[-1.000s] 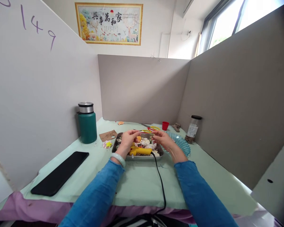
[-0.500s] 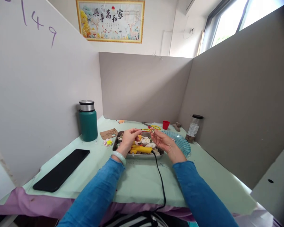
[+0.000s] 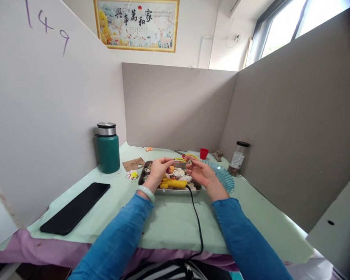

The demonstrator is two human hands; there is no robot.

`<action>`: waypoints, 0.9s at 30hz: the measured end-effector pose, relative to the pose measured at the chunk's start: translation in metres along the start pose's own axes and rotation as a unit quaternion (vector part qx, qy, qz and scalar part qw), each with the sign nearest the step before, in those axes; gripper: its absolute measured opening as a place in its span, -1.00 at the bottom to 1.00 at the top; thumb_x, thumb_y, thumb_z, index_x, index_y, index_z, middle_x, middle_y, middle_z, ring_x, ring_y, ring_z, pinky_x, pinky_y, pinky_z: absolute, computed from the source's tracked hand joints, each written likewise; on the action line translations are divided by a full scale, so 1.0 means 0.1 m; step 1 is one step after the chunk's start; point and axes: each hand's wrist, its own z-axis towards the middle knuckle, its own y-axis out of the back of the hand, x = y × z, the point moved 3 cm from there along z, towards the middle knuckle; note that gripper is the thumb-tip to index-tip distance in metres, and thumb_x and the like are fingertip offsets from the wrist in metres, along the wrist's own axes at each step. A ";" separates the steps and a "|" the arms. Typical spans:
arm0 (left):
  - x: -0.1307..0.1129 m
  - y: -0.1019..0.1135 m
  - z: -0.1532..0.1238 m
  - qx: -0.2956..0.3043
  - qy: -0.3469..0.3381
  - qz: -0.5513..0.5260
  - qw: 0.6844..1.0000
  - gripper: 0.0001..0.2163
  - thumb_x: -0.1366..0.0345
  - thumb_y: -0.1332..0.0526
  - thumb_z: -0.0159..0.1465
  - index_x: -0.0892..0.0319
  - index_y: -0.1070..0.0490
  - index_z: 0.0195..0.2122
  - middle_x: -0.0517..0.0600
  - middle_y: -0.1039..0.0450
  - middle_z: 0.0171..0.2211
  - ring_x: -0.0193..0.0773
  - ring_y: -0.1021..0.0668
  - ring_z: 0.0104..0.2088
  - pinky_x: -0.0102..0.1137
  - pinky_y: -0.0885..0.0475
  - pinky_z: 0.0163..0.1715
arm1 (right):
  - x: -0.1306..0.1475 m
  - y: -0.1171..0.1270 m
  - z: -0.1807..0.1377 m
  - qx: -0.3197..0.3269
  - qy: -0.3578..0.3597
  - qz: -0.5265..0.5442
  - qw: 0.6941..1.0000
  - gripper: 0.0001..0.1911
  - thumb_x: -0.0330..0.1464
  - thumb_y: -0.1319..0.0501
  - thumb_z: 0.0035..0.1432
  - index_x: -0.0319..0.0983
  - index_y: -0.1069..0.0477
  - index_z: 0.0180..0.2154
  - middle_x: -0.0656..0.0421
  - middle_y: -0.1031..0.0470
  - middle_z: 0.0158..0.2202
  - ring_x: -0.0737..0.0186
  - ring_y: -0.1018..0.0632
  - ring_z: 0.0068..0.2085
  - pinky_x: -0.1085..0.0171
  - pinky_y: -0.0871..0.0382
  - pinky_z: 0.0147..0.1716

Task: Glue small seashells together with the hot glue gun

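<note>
Apart from each other, both hands are raised over a metal tray (image 3: 177, 193) near the far edge of the desk (image 3: 169, 223). Right hand (image 3: 203, 174): fingertips pinched on a small, pale piece (image 3: 190, 161), held above the tray's right end. Left hand (image 3: 158, 172): thumb and fingers drawn together above the tray's left half — I cannot tell whether anything is between them. Shells (image 3: 184, 177) fill much of the tray, and a yellow glue gun (image 3: 176, 183) lies across its front edge, its black cord (image 3: 197, 219) running down to the desk's near edge. A blue plate (image 3: 227, 179) sits just beside the tray's right end, partly behind the right hand; a brown card (image 3: 133, 164) lies off its far left corner — a flower-like piece (image 3: 132, 175) just nearer.
</note>
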 end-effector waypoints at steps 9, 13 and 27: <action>-0.01 -0.02 -0.01 0.000 -0.011 0.021 1.000 -0.71 0.18 -0.33 -0.03 0.30 -0.47 -0.36 -0.01 -0.46 -0.52 -0.46 -0.35 -0.64 -0.50 -0.28 -0.61 | 0.00 0.05 0.02 -0.018 0.000 -0.009 1.000 -0.75 -0.50 -0.13 -0.05 -0.26 -0.45 -0.27 0.07 -0.52 -0.23 0.31 -0.43 -0.41 0.33 -0.25 -0.52; -0.02 -0.03 -0.01 0.000 -0.005 0.034 0.999 -0.73 0.20 -0.32 -0.02 0.30 -0.47 -0.36 -0.02 -0.45 -0.54 -0.46 -0.34 -0.65 -0.50 -0.26 -0.63 | -0.01 0.08 0.03 -0.013 0.027 -0.031 0.999 -0.78 -0.50 -0.16 -0.06 -0.25 -0.47 -0.30 0.15 -0.49 -0.30 0.33 -0.42 -0.39 0.35 -0.26 -0.49; -0.05 -0.11 -0.04 0.048 -0.004 0.081 0.996 -0.80 0.23 -0.29 0.02 0.28 -0.48 -0.41 -0.07 -0.41 -0.59 -0.45 -0.33 -0.67 -0.49 -0.27 -0.67 | -0.08 0.03 0.08 -0.041 0.111 -0.138 0.983 -0.72 -0.24 -0.35 -0.06 -0.19 -0.48 -0.26 0.21 -0.49 -0.33 0.39 -0.37 -0.45 0.33 -0.27 -0.42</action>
